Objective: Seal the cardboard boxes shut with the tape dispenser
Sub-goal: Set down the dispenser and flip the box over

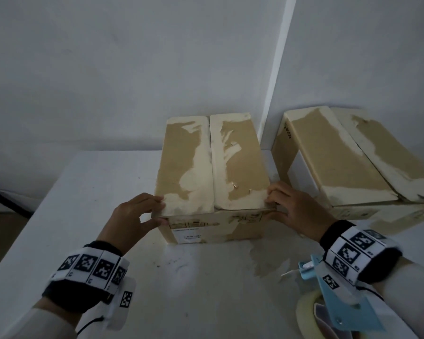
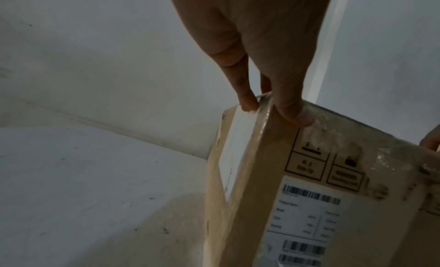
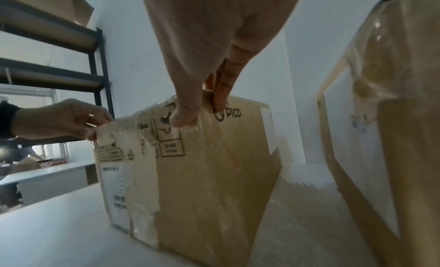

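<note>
From my head view, the cardboard box (image 1: 211, 172) stood upright on the white table (image 1: 71, 216), its two top flaps folded down and meeting at a centre seam patched with torn paper and old tape. My left hand (image 1: 135, 216) gripped its near left top corner, fingers curled on the flap and thumb pressed against the near face. My right hand (image 1: 294, 206) gripped the near right top corner the same way, fingers bent over the edge. A second box (image 1: 340, 162) sat just to the right, against the wall, its flaps also down. The blue tape dispenser (image 1: 338, 299) lay on the table near me at the right, under my right wrist, well apart from both hands, its pale roll beside it. In the left wrist view, my left fingers (image 2: 247, 101) rested on the left side of the box's top corner while my thumb (image 2: 292, 112) pinched the near face above the printed symbols and a barcode label (image 2: 307, 220). In the right wrist view, my right thumb (image 3: 183, 118) pressed on the near face over the handling symbols and my fingers (image 3: 223, 90) hooked over the right side by the PICO logo (image 3: 228, 113); my left hand showed at the far corner, and dark shelving (image 3: 95, 63) stood beyond.
</note>
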The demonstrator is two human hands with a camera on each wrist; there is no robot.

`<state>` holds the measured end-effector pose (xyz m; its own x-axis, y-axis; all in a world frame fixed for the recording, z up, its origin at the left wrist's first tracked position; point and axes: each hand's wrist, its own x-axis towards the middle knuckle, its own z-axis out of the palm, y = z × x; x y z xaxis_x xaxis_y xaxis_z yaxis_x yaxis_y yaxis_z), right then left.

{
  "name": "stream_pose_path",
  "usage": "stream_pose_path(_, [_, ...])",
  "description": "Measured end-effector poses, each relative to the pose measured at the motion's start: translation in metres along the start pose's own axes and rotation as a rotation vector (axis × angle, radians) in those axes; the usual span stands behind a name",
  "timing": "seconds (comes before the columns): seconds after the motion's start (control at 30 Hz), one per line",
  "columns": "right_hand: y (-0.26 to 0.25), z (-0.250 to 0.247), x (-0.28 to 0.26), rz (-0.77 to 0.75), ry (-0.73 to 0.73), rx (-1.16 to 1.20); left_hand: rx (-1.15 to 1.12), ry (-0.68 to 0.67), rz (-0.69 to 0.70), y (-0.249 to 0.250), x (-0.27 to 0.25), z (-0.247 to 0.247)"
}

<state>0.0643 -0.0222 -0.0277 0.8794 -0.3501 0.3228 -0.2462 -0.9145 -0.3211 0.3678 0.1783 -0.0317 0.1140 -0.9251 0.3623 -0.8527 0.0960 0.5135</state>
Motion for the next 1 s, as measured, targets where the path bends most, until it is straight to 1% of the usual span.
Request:
stream_pose_path(0.07, [-0.006,-0.001,0.001,0.037,-0.030,0.010,0.010,-0.001,-0.017,-0.001,-0.001,0.001])
stream_pose_path(0.17, [-0.011,-0.010,0.004,0.100,-0.121,0.034,0.005,-0.020,-0.050,-0.001,-0.002,0.001])
stream_pose_path(0.27, [-0.009,-0.023,0.009,0.199,-0.262,0.108,0.004,-0.036,-0.091,0.001,0.000,-0.002])
stream_pose_path(0.3, [-0.009,-0.026,0.010,0.229,-0.287,0.152,0.002,-0.041,-0.111,0.002,0.000,-0.003])
stream_pose_path(0.4, [-0.008,-0.029,0.015,0.262,-0.249,0.256,-0.009,-0.041,-0.143,0.005,0.000,-0.004])
stream_pose_path(0.5, [-0.007,-0.027,0.013,0.245,-0.247,0.197,-0.015,-0.033,-0.162,0.008,0.001,-0.004])
stream_pose_path(0.63, [-0.005,-0.025,0.011,0.161,-0.211,0.101,-0.019,-0.025,-0.167,0.006,0.001,-0.003])
stream_pose_path(0.7, [-0.007,-0.026,0.013,0.041,-0.194,0.002,-0.018,-0.019,-0.163,0.004,0.001,-0.002])
stream_pose_path(0.8, [-0.008,-0.027,0.016,-0.116,-0.234,-0.140,0.000,-0.023,-0.135,-0.001,0.003,-0.002])
stream_pose_path(0.9, [-0.007,-0.029,0.019,-0.215,-0.247,-0.206,0.032,-0.036,-0.125,-0.003,0.006,-0.003])
stream_pose_path(1.0, [-0.006,-0.029,0.026,-0.275,-0.243,-0.266,0.071,-0.033,-0.136,-0.006,0.009,-0.007])
